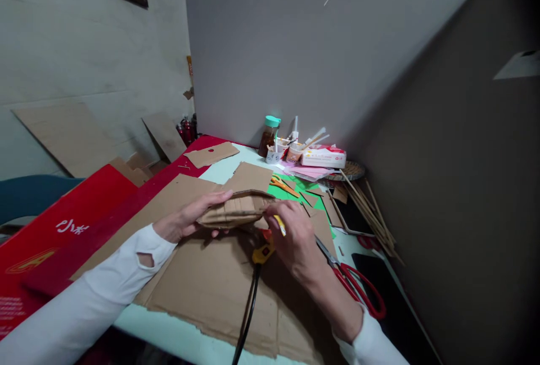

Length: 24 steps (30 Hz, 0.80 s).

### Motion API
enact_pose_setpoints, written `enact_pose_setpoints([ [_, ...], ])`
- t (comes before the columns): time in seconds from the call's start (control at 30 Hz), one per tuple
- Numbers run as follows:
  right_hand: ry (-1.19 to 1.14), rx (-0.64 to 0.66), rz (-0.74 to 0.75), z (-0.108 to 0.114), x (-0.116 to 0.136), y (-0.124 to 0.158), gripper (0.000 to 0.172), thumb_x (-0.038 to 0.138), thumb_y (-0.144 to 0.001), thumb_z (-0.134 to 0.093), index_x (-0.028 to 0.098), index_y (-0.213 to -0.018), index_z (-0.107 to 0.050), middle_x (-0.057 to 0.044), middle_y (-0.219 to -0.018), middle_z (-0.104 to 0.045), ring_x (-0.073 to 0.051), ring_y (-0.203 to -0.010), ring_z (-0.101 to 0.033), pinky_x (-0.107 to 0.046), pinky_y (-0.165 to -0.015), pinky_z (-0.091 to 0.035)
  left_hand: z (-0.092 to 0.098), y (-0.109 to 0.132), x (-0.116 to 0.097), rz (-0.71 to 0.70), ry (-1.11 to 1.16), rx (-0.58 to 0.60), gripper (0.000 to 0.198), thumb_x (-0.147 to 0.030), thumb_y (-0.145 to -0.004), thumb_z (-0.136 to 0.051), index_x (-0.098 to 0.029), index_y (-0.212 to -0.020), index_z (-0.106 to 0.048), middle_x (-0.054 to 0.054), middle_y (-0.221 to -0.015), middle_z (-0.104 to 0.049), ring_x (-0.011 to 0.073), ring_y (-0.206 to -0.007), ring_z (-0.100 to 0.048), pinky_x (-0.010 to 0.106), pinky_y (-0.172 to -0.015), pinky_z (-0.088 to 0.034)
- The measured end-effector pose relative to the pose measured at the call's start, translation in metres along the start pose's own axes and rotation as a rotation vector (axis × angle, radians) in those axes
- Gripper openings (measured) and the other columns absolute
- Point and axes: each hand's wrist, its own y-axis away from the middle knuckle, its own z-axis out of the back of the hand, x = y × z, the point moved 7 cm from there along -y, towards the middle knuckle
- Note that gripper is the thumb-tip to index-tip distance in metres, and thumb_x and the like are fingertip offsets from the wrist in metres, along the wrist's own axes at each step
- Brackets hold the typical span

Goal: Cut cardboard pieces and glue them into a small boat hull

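My left hand (194, 217) grips the left end of a folded cardboard piece (238, 206), thumb on top and fingertips beneath, holding it above the work surface. At the piece's right end, my right hand (293, 235) is closed around a yellow hot glue gun (262, 253) with a red part and a black cord. The fingers hide most of its body, and its nozzle cannot be made out clearly. A large cardboard sheet (202, 280) lies beneath both hands. Close to my right forearm are large red-handled scissors (358, 286).
Orange-handled scissors (287, 186) and cardboard scraps (310, 199) lie on a green sheet. Behind stand a lidded jar (268, 135), paper cups (294, 152) and a tissue pack (324, 157). Wooden sticks (371, 207) lie right, a dark tablet (354, 213) beside them. A red box (76, 230) is left.
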Motion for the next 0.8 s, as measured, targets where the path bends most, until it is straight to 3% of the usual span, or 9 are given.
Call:
enact_pose_setpoints([
  [0.07,-0.073,-0.164,-0.112,0.021,-0.007,-0.002,0.01,0.018,-0.093,-0.057,0.026,-0.098,-0.059,-0.006,-0.094,-0.068,-0.024,-0.09,-0.065,-0.041,-0.085,-0.051,0.009,-0.002,-0.002,-0.017,-0.064,-0.026,0.043,-0.052,-0.089,-0.062,-0.014,-0.108,-0.069,0.008,-0.07,-0.071,0.0185,-0.052,-0.064,0.023,-0.037,-0.046],
  [0.17,-0.224,-0.311,-0.32,0.05,-0.023,-0.001,0.017,0.028,-0.091,-0.066,0.027,-0.103,-0.054,-0.003,-0.095,-0.065,-0.02,-0.086,-0.064,-0.034,-0.077,-0.052,0.027,-0.006,-0.006,-0.065,-0.209,-0.086,0.048,-0.051,-0.086,-0.065,-0.018,-0.121,-0.067,0.01,-0.086,-0.075,0.0224,-0.064,-0.068,0.027,-0.045,-0.049],
  [0.27,-0.4,-0.263,-0.527,0.055,-0.042,0.01,0.029,0.036,-0.081,-0.076,0.024,-0.098,-0.057,0.002,-0.078,-0.063,-0.016,-0.065,-0.059,-0.027,-0.058,-0.047,0.041,-0.01,-0.013,-0.145,-0.402,-0.133,0.037,-0.044,-0.079,-0.075,-0.02,-0.107,-0.076,0.008,-0.099,-0.076,0.0243,-0.083,-0.066,0.028,-0.063,-0.05],
  [0.4,-0.573,-0.182,-0.721,0.041,-0.06,0.033,0.035,0.039,-0.073,-0.083,0.02,-0.092,-0.061,0.005,-0.065,-0.06,-0.01,-0.049,-0.047,-0.021,-0.046,-0.035,0.051,-0.017,-0.016,-0.156,-0.655,-0.105,0.02,-0.039,-0.073,-0.078,-0.02,-0.068,-0.078,0.0,-0.06,-0.067,0.021,-0.063,-0.056,0.027,-0.059,-0.039],
  [0.47,-0.632,-0.17,-0.775,0.034,-0.064,0.042,0.036,0.04,-0.072,-0.083,0.02,-0.092,-0.061,0.006,-0.064,-0.059,-0.009,-0.049,-0.045,-0.021,-0.045,-0.034,0.054,-0.022,-0.019,-0.151,-0.743,-0.092,0.02,-0.039,-0.07,-0.08,-0.021,-0.064,-0.078,-0.002,-0.053,-0.063,0.0199,-0.057,-0.053,0.027,-0.058,-0.036],
  [0.53,-0.682,-0.151,-0.814,0.027,-0.065,0.048,0.037,0.041,-0.072,-0.084,0.02,-0.091,-0.06,0.006,-0.063,-0.057,-0.01,-0.05,-0.046,-0.021,-0.045,-0.036,0.056,-0.026,-0.026,-0.169,-0.802,-0.107,0.016,-0.037,-0.066,-0.082,-0.023,-0.072,-0.081,0.0,-0.062,-0.07,0.0228,-0.065,-0.059,0.028,-0.063,-0.039],
  [0.67,-0.719,-0.147,-0.841,0.022,-0.063,0.051,0.036,0.039,-0.072,-0.084,0.02,-0.092,-0.06,0.006,-0.064,-0.058,-0.01,-0.052,-0.048,-0.02,-0.049,-0.038,0.048,-0.024,-0.049,-0.264,-0.842,-0.259,0.025,-0.034,-0.062,-0.084,-0.023,-0.084,-0.082,0.009,-0.093,-0.078,0.0341,-0.099,-0.062,0.036,-0.086,-0.042],
  [0.73,-0.717,-0.16,-0.837,0.02,-0.061,0.051,0.037,0.038,-0.072,-0.085,0.019,-0.093,-0.06,0.005,-0.067,-0.061,-0.009,-0.054,-0.05,-0.02,-0.051,-0.038,0.034,-0.015,-0.056,-0.321,-0.809,-0.36,0.029,-0.04,-0.072,-0.077,-0.019,-0.092,-0.08,0.014,-0.108,-0.075,0.0365,-0.111,-0.058,0.039,-0.092,-0.041],
  [0.8,-0.712,-0.177,-0.823,0.016,-0.057,0.052,0.039,0.038,-0.072,-0.085,0.021,-0.095,-0.058,0.005,-0.069,-0.062,-0.01,-0.056,-0.053,-0.02,-0.053,-0.039,0.013,-0.005,-0.053,-0.345,-0.743,-0.408,0.039,-0.048,-0.085,-0.065,-0.017,-0.105,-0.076,0.014,-0.11,-0.074,0.0323,-0.101,-0.063,0.038,-0.087,-0.046],
])
